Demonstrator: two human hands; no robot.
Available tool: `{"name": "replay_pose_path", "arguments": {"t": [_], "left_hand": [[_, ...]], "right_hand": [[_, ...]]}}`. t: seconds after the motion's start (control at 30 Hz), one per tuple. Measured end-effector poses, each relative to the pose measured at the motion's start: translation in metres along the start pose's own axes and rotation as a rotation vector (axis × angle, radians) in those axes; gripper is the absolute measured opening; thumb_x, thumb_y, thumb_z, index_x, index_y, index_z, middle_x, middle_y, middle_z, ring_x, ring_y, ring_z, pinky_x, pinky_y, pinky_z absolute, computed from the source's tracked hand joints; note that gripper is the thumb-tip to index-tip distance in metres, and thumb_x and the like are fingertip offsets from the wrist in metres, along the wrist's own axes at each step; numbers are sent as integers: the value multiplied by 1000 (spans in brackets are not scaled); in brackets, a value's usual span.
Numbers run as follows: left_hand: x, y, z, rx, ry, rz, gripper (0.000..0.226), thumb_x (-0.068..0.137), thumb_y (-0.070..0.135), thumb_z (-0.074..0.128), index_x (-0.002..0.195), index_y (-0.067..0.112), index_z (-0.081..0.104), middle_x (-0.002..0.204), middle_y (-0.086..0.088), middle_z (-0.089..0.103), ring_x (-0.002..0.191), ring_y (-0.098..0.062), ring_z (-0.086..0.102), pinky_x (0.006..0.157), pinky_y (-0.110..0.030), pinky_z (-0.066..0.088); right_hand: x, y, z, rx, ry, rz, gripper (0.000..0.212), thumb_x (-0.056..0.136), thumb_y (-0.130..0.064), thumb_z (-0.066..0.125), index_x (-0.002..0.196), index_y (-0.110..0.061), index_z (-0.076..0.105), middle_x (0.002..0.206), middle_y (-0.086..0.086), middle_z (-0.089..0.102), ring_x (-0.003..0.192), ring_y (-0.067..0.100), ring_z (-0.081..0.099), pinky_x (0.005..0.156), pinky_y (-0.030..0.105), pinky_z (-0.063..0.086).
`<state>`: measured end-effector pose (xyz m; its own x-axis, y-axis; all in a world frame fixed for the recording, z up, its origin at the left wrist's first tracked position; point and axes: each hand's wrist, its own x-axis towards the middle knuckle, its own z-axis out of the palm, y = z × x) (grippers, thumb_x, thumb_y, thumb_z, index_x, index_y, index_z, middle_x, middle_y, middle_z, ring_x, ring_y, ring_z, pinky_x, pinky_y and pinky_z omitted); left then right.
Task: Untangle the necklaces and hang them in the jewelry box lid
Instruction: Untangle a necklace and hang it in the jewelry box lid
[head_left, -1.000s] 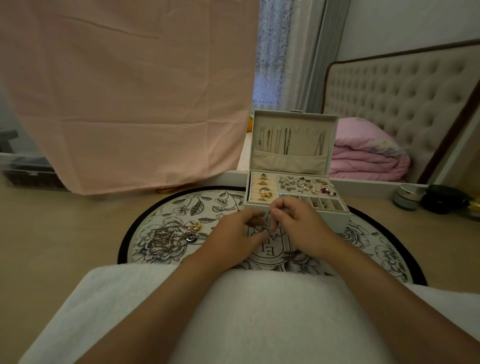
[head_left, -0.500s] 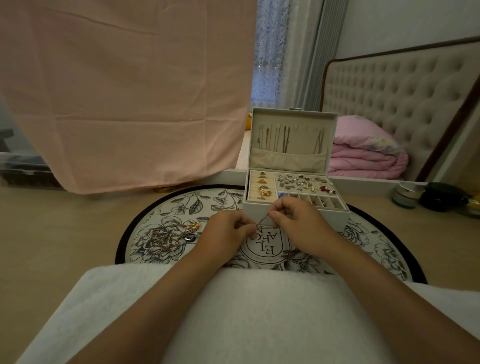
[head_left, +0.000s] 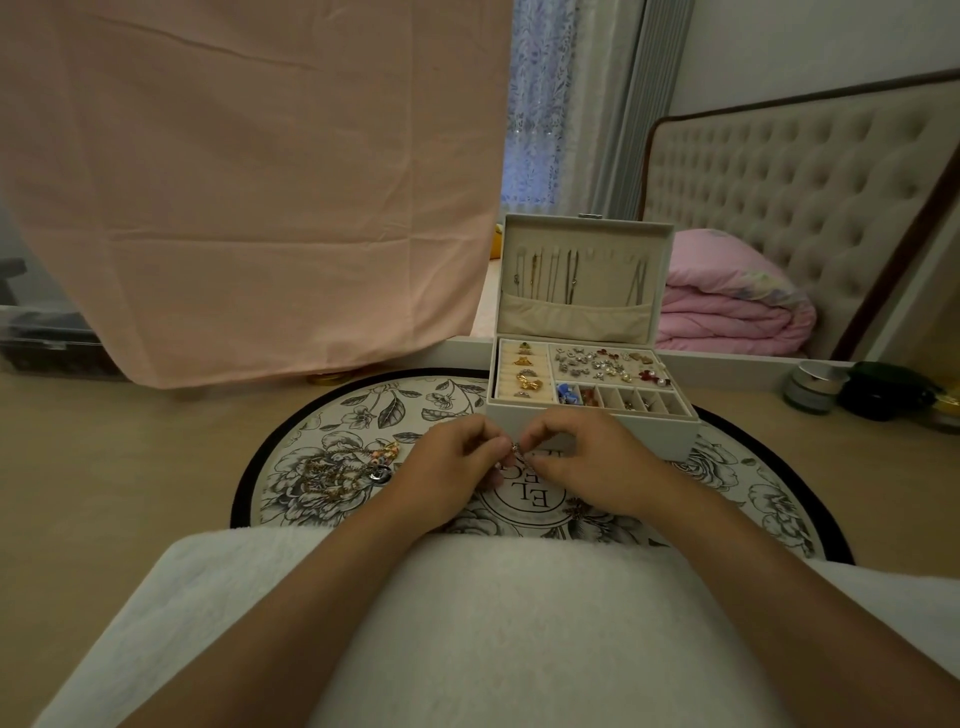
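A thin necklace is pinched between the left hand and the right hand, just in front of the cream jewelry box. Its lid stands open and upright, with several chains hanging inside it. A tangled heap of gold and silver necklaces lies to the left.

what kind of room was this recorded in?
Most likely a bedroom: a tufted headboard with a folded pink quilt in front, window curtains behind, and an open jewelry box on a floral mat.

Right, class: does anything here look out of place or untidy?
Yes: a tangled heap of necklaces lies loose on the floral mat, instead of hanging in the jewelry box lid.
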<state>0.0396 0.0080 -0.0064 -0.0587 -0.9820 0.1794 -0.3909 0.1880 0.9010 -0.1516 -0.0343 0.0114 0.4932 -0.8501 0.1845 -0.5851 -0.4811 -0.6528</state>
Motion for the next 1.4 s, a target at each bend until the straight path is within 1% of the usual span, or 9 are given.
{"name": "replay_pose_path", "arguments": {"t": [0.13, 0.2, 0.33, 0.53, 0.77, 0.87, 1.0, 1.17, 1.4], "left_hand": [[0, 2, -1, -73, 33, -16, 15, 99, 16, 59, 88, 10, 66, 71, -1, 72, 64, -19, 70, 65, -31, 61], [-1, 4, -2, -12, 36, 18, 14, 98, 18, 60, 88, 11, 67, 72, -1, 73, 62, -16, 70, 61, -26, 58], [-3, 6, 0, 116, 50, 75, 13, 98, 20, 61, 89, 13, 68, 68, 12, 72, 57, -5, 67, 57, -17, 52], [-4, 2, 1, 381, 60, 236, 11, 99, 27, 58, 89, 25, 62, 72, 16, 62, 69, 2, 59, 61, -14, 43], [-3, 0, 8, 210, -56, 177, 17, 103, 23, 49, 89, 29, 56, 77, 7, 60, 66, 1, 54, 62, -15, 41], [-2, -1, 6, 187, -61, 142, 18, 104, 24, 49, 89, 25, 59, 73, 7, 62, 61, 3, 53, 60, -13, 41], [0, -3, 0, 131, 16, 145, 14, 99, 21, 58, 87, 19, 66, 72, 4, 64, 60, 2, 53, 60, -12, 44], [1, -4, 6, 142, 20, 148, 17, 100, 21, 56, 85, 27, 62, 80, 10, 60, 72, 3, 53, 68, -11, 40], [1, -1, 4, 34, -82, -14, 30, 105, 29, 43, 98, 8, 64, 93, -9, 64, 85, -12, 57, 77, -24, 46]], "right_hand": [[-2, -7, 4, 196, -9, 31, 15, 95, -22, 65, 102, -32, 73, 82, -16, 69, 63, -7, 60, 62, 20, 48], [-2, -11, 3, 261, 17, 41, 12, 93, -33, 70, 102, -32, 76, 85, -16, 73, 72, -10, 63, 68, 18, 50], [0, -12, 3, 279, 57, 97, 8, 84, -32, 79, 89, -26, 82, 88, -9, 77, 93, 6, 70, 92, 35, 57], [1, -7, 0, 156, -50, 60, 5, 91, -28, 73, 90, -26, 78, 86, -9, 75, 88, 5, 69, 89, 32, 56], [-2, -9, 7, 56, -51, 23, 16, 90, -31, 60, 77, -23, 66, 65, -18, 58, 61, 1, 51, 63, 29, 46], [-2, -9, 9, 113, 9, 16, 17, 91, -34, 61, 79, -27, 71, 68, -13, 65, 58, 5, 52, 58, 31, 46], [-1, -8, 7, 189, 70, 20, 9, 93, -30, 69, 86, -29, 74, 80, -15, 71, 68, 0, 63, 65, 21, 50], [-2, -10, 8, 53, -54, 10, 11, 87, -25, 71, 76, -22, 70, 64, -16, 62, 52, -3, 49, 56, 20, 44], [0, -9, 4, 158, -58, 26, 11, 87, -20, 72, 79, -27, 72, 71, -16, 64, 61, -6, 55, 64, 17, 44]]}}
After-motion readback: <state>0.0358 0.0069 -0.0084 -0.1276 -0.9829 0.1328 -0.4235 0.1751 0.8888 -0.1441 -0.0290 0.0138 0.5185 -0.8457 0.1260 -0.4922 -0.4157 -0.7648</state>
